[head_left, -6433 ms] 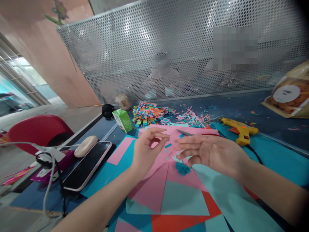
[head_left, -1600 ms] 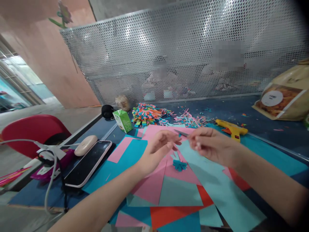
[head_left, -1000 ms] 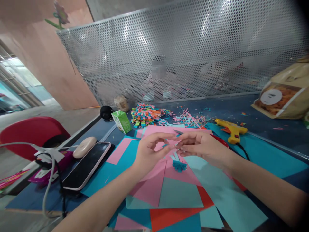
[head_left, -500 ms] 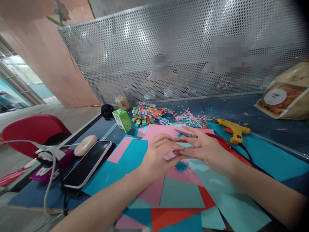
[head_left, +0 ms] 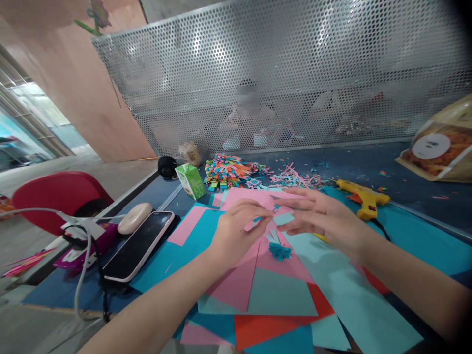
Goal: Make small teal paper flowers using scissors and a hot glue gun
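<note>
My left hand (head_left: 238, 228) is over the middle of the paper sheets, thumb and fingertips pinched together. A small blue paper piece (head_left: 257, 219) shows between its fingers, partly hidden. Facing it, my right hand (head_left: 322, 216) has its fingers stretched out and apart, and no held object shows in it. Between the two hands is a pale blue bit of paper (head_left: 283, 219). Just below lies a fringed blue paper flower (head_left: 280, 251) on a pink sheet (head_left: 236, 280). A yellow object (head_left: 321, 238), mostly hidden, peeks out under my right hand.
A yellow glue gun (head_left: 365, 196) lies at right, near a snack bag (head_left: 438, 145). Behind the sheets are a heap of fringed paper flowers (head_left: 226, 172), paper strips (head_left: 295, 177) and a green drink carton (head_left: 191, 181). A phone (head_left: 138, 248) lies left. A perforated metal screen (head_left: 206, 83) stands behind.
The scissors seen at my right hand before no longer show clearly. My right hand has moved slightly apart from my left, and its fingers are straighter. More of the blue flower shows.
</note>
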`<state>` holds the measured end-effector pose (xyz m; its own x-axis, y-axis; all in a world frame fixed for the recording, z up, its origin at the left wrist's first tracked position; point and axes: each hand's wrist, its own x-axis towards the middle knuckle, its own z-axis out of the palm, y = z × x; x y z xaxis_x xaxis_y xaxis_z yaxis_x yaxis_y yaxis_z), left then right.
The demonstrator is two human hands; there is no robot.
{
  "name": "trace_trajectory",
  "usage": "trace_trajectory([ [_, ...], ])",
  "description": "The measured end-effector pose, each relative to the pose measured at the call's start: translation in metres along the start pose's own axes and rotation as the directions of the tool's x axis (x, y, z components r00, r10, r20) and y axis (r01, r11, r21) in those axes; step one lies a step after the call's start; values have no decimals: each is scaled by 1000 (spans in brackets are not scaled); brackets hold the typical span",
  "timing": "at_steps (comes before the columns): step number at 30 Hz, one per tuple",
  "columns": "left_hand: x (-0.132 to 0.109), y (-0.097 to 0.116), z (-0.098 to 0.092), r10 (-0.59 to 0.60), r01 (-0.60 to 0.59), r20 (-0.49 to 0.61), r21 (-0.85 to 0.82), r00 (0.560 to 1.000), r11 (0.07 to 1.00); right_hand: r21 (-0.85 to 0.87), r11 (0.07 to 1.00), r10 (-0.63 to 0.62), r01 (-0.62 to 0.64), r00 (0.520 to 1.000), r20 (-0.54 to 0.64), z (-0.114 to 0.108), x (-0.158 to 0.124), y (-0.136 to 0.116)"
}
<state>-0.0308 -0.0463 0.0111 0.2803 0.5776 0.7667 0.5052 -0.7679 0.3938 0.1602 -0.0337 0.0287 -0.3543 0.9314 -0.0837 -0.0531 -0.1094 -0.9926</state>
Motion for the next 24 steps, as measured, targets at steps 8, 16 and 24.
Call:
trace_trajectory([
  [8,3,-5,-5,-329,310,-61,-209,942,927,-168,929,-371,331,804,-464,-36,21,4],
  [16,-1,-1,-1,-54,50,-13,-225,998,973,-183,982,9,39,968,251,2,2,7],
  [24,-1,1,3,-20,38,81,-231,997,972,29,996,69,-84,935,349,3,-2,14],
])
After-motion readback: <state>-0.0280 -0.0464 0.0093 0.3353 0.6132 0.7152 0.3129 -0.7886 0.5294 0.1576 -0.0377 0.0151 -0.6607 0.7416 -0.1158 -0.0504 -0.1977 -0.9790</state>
